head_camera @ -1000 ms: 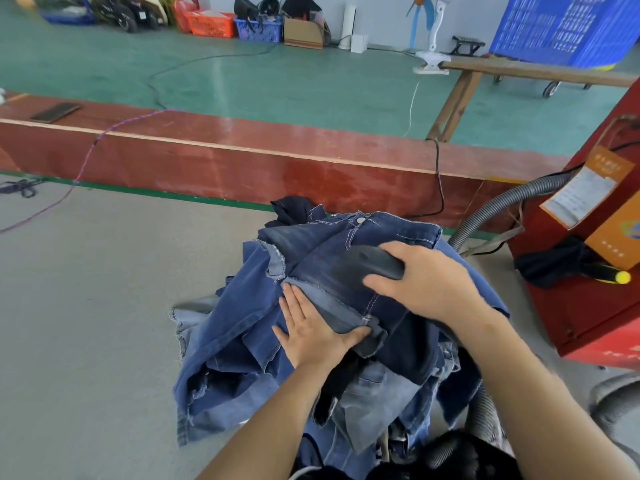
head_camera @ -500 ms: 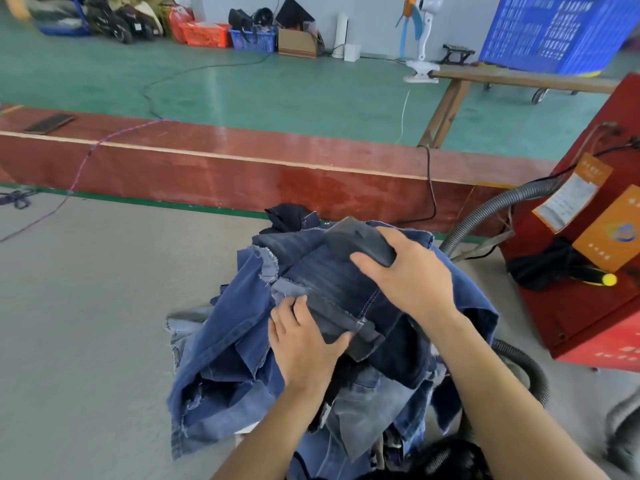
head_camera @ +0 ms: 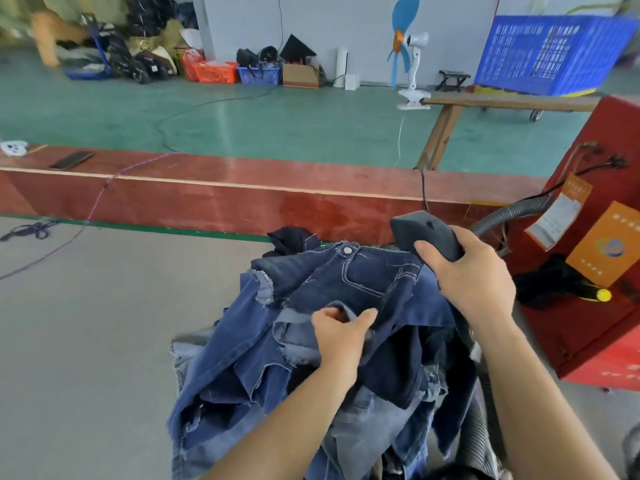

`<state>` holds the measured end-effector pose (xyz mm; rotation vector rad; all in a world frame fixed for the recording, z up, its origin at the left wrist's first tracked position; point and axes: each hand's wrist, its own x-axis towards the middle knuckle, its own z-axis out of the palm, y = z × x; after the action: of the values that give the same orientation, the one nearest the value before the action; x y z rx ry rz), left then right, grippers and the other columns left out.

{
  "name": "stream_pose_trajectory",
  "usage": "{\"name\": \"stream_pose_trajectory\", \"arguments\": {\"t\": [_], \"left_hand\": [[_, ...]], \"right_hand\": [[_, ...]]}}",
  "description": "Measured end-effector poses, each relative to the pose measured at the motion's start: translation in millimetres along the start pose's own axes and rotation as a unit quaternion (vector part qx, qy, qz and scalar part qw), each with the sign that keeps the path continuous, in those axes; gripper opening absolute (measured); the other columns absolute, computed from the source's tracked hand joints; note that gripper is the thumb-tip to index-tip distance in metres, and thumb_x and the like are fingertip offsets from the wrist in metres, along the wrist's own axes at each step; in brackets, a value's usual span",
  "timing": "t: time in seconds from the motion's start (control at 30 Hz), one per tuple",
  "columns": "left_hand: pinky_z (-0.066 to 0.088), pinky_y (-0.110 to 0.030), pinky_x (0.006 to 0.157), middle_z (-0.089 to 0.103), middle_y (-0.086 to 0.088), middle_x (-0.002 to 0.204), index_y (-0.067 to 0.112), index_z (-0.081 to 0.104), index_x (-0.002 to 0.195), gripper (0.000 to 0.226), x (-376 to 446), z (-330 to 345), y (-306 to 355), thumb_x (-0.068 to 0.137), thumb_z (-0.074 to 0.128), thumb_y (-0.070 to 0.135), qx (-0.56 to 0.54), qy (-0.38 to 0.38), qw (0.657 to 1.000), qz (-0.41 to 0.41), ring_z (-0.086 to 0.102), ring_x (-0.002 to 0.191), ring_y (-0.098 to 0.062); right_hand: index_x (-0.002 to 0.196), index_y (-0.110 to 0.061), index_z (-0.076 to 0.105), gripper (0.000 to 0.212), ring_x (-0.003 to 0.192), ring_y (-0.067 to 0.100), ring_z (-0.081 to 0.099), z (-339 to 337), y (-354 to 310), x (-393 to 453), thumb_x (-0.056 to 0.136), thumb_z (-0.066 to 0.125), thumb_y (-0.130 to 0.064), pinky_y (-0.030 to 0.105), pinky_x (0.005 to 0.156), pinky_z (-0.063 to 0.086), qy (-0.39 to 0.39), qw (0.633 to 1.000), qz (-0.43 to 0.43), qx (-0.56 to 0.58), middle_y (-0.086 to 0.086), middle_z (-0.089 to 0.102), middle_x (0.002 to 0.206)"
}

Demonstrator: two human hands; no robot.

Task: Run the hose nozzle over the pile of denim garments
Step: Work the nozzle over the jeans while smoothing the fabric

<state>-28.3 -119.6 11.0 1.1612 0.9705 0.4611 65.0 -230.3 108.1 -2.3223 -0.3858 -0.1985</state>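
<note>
A pile of blue denim garments [head_camera: 311, 358] lies on the grey table in front of me, a dark pair of jeans with a metal button on top. My right hand [head_camera: 471, 278] grips the dark grey hose nozzle [head_camera: 424, 233], lifted just above the far right edge of the pile. Its ribbed hose [head_camera: 478, 420] runs down past my right forearm. My left hand [head_camera: 341, 332] pinches a fold of the top dark jeans near the pile's middle.
A red machine [head_camera: 595, 306] with orange labels stands close on the right, a grey ribbed hose [head_camera: 502, 216] entering it. A long red board [head_camera: 225, 199] borders the table's far side. Green floor, crates and a fan lie beyond.
My right hand has lifted the nozzle off the denim and moved it away to the far right edge. My left hand went from pressing flat to pinching a fold.
</note>
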Motion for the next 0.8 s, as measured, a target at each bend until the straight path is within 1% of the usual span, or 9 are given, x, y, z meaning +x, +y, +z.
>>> {"name": "stream_pose_trajectory", "arguments": {"t": [0.1, 0.2, 0.23, 0.3, 0.4, 0.47, 0.63, 0.7, 0.8], "left_hand": [[0.045, -0.025, 0.068, 0.061, -0.004, 0.093, 0.001, 0.046, 0.094, 0.047, -1.0, 8.1, -0.7, 0.072, 0.085, 0.015, -0.120, 0.038, 0.980, -0.156, 0.060, 0.081, -0.022], [0.049, -0.035, 0.077, 0.061, -0.014, 0.111, 0.000, 0.050, 0.113, 0.045, -8.4, 16.6, 8.6, 0.082, 0.076, 0.020, -0.059, -0.046, 0.983, -0.167, 0.060, 0.096, -0.032], [0.049, -0.029, 0.071, 0.064, -0.006, 0.091, 0.003, 0.053, 0.094, 0.026, -10.6, 18.8, 15.2, 0.088, 0.069, 0.022, 0.016, -0.065, 0.992, -0.107, 0.059, 0.081, -0.026], [0.030, -0.027, 0.051, 0.040, 0.011, 0.045, 0.012, 0.036, 0.057, 0.046, -19.3, 26.6, 36.7, 0.096, 0.057, 0.025, 0.166, -0.111, 0.977, 0.081, 0.036, 0.050, -0.012], [0.019, -0.034, 0.052, 0.022, 0.004, 0.041, 0.017, 0.023, 0.049, 0.058, -52.8, 41.4, 89.8, 0.099, 0.052, 0.027, 0.247, -0.181, 0.889, 0.341, 0.018, 0.040, -0.012], [0.024, -0.031, 0.046, 0.025, 0.004, 0.041, 0.017, 0.029, 0.049, 0.056, -67.5, 51.8, 130.8, 0.099, 0.052, 0.027, 0.201, -0.192, 0.862, 0.425, 0.022, 0.038, -0.012], [0.045, -0.025, 0.056, 0.057, 0.004, 0.055, 0.015, 0.058, 0.059, 0.028, -43.5, 53.1, 197.2, 0.083, 0.072, 0.016, 0.009, -0.174, 0.939, 0.298, 0.054, 0.052, -0.011], [0.050, -0.034, 0.062, 0.066, -0.012, 0.075, 0.005, 0.066, 0.074, 0.010, -10.2, 37.9, 181.2, 0.075, 0.076, 0.002, 0.038, -0.148, 0.964, 0.216, 0.062, 0.064, -0.018], [0.045, -0.029, 0.060, 0.058, -0.019, 0.092, -0.006, 0.055, 0.100, 0.022, 33.5, 2.3, 125.5, 0.079, 0.057, -0.013, 0.126, -0.160, 0.976, 0.071, 0.056, 0.071, -0.024]], "right_hand": [[0.118, -0.033, 0.060, 0.042, 0.077, 0.022, 0.056, -14.9, 6.8, 5.8, 0.083, 0.061, -0.057, 0.031, 0.067, 0.040, 0.060, 0.997, 0.015, 0.037, -0.006, 0.063, 0.086], [0.116, -0.031, 0.061, 0.040, 0.076, 0.022, 0.055, -23.4, 10.1, 8.9, 0.083, 0.063, -0.054, 0.031, 0.066, 0.040, 0.078, 0.994, 0.029, 0.064, -0.007, 0.060, 0.082], [0.116, -0.031, 0.062, 0.040, 0.075, 0.022, 0.054, -25.6, 11.0, 9.6, 0.084, 0.063, -0.054, 0.031, 0.066, 0.039, 0.082, 0.994, 0.034, 0.070, -0.008, 0.059, 0.079], [0.116, -0.031, 0.062, 0.039, 0.075, 0.022, 0.052, -31.3, 13.5, 11.7, 0.084, 0.063, -0.054, 0.031, 0.066, 0.038, 0.102, 0.991, 0.042, 0.080, -0.008, 0.057, 0.080], [0.115, -0.028, 0.062, 0.043, 0.079, 0.026, 0.056, -41.5, 19.3, 15.5, 0.082, 0.061, -0.057, 0.034, 0.068, 0.042, 0.157, 0.982, 0.057, 0.082, -0.002, 0.061, 0.087], [0.115, -0.026, 0.061, 0.048, 0.090, 0.034, 0.061, -48.0, 21.7, 16.4, 0.081, 0.060, -0.060, 0.040, 0.072, 0.045, 0.193, 0.975, 0.074, 0.082, 0.005, 0.066, 0.097], [0.107, -0.025, 0.059, 0.043, 0.092, 0.035, 0.060, -58.6, 21.1, 15.6, 0.081, 0.059, -0.059, 0.037, 0.071, 0.040, 0.238, 0.961, 0.091, 0.103, 0.002, 0.062, 0.091], [0.102, -0.025, 0.059, 0.039, 0.087, 0.033, 0.059, -57.0, 18.5, 14.9, 0.082, 0.059, -0.058, 0.035, 0.069, 0.038, 0.230, 0.964, 0.081, 0.106, -0.001, 0.058, 0.086], [0.113, -0.026, 0.061, 0.044, 0.085, 0.031, 0.059, -49.3, 13.5, 14.9, 0.083, 0.060, -0.058, 0.033, 0.068, 0.037, 0.193, 0.975, 0.067, 0.089, 0.000, 0.061, 0.088]]}}
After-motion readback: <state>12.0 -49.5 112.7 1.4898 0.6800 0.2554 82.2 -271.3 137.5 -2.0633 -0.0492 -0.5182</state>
